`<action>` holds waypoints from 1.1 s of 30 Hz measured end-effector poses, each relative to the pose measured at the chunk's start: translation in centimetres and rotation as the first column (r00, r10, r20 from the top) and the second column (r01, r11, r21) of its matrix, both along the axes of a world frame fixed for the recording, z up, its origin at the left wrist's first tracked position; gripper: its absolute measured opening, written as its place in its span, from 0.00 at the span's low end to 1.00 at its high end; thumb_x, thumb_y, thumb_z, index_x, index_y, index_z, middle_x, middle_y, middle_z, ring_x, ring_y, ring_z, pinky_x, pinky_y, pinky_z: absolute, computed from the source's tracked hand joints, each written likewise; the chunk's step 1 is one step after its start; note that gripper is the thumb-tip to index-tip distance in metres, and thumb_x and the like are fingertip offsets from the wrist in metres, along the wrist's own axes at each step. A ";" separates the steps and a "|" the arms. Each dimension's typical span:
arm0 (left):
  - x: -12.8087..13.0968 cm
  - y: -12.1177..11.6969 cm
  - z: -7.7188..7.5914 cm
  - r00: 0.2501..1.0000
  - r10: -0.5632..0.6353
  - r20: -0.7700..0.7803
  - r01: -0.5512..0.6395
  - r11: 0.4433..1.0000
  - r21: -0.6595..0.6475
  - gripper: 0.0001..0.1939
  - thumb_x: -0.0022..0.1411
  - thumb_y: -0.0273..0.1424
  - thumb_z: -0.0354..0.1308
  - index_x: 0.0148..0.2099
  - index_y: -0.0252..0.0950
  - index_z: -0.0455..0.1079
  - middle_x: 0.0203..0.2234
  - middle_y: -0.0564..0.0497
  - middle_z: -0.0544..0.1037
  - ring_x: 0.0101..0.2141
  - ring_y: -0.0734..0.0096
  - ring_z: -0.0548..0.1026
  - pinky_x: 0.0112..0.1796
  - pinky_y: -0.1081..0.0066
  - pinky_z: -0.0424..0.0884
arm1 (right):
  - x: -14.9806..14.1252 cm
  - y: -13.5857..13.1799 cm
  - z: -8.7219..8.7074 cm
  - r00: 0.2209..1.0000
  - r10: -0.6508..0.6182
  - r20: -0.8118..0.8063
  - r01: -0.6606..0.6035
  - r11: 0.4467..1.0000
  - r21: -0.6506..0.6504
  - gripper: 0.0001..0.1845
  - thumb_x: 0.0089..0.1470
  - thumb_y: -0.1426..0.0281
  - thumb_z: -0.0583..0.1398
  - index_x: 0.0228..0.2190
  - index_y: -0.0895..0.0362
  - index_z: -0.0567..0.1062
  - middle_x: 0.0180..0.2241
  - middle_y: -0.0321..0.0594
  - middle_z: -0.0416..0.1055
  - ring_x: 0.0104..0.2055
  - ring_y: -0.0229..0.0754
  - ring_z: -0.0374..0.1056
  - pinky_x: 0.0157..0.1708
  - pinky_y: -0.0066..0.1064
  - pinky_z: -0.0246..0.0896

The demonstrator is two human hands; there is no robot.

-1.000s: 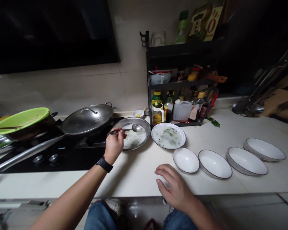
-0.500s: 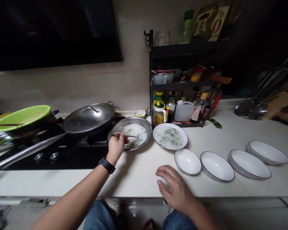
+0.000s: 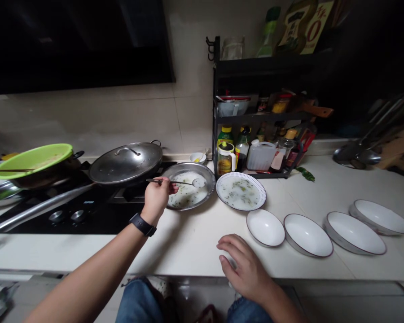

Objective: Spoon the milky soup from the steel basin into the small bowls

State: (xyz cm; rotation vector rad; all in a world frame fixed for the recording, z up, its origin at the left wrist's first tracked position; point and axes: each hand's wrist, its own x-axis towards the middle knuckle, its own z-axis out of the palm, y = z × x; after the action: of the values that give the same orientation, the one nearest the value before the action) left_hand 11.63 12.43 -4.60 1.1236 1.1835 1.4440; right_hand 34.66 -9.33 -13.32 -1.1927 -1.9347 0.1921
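Note:
My left hand (image 3: 157,199), wearing a black watch (image 3: 143,224), is closed around the handle of a metal spoon (image 3: 198,182). The spoon's bowl is over the right part of a metal basin (image 3: 211,190) of whitish liquid with green bits. Just right of the basin, a striped-rim plate (image 3: 263,196) holds similar liquid and greens. Near the counter's front edge my right hand (image 3: 241,264) is open, its fingers loosely bent and apart. Closest to it is a small white bowl (image 3: 265,228), which it does not touch.
More white bowls (image 3: 308,234) line the counter to the right. A lidded wok (image 3: 126,163) and a green basin (image 3: 33,163) on a pot occupy the stove at left. Behind the plate stands a black rack (image 3: 256,117) of bottles and jars. A small bowl (image 3: 198,158) sits behind the metal basin.
My left hand has shifted slightly left and up with the spoon, whose bowl now sits higher above the liquid. My right hand has barely moved. The whole view has shifted a little.

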 end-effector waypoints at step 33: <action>7.7 -6.3 2.1 0.512 0.068 -0.856 0.759 0.431 0.488 0.11 0.73 0.28 0.49 0.51 0.35 0.72 0.42 0.39 0.83 0.40 0.61 0.82 0.41 0.63 0.79 | 15.7 7.7 6.7 0.808 -0.588 0.028 0.575 0.778 -0.254 0.15 0.62 0.66 0.56 0.45 0.59 0.78 0.48 0.52 0.76 0.49 0.49 0.73 0.55 0.40 0.66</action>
State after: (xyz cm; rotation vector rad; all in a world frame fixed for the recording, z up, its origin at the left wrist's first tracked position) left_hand 19.35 6.09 -2.48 2.8082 0.4910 1.0627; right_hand 50.39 -1.62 -6.65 -1.8829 -1.4300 0.1359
